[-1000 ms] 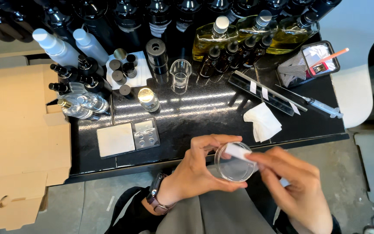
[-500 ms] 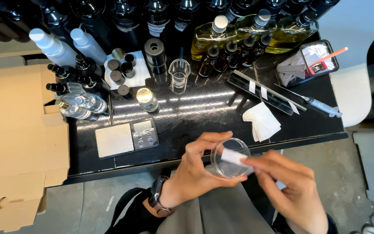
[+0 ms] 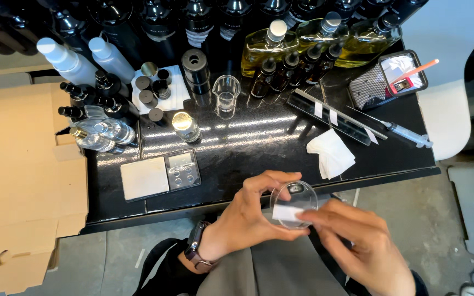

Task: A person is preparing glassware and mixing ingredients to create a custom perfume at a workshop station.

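My left hand [image 3: 250,211] grips a small clear glass beaker [image 3: 293,204] by its side, tipped so its round mouth faces the camera, just in front of the black table's near edge. My right hand [image 3: 357,244] pinches a small white tissue [image 3: 287,212] and presses it inside the beaker. A watch sits on my left wrist.
The black table [image 3: 248,148] holds a small digital scale [image 3: 160,175], a clear measuring cup [image 3: 226,96], a folded white tissue [image 3: 330,153], a syringe [image 3: 407,133], several dark bottles and oil bottles [image 3: 270,46]. An open cardboard box [image 3: 17,175] lies at the left.
The beaker has stayed in my left hand while my right hand moved the white tissue around inside it, from its upper rim toward the lower part.
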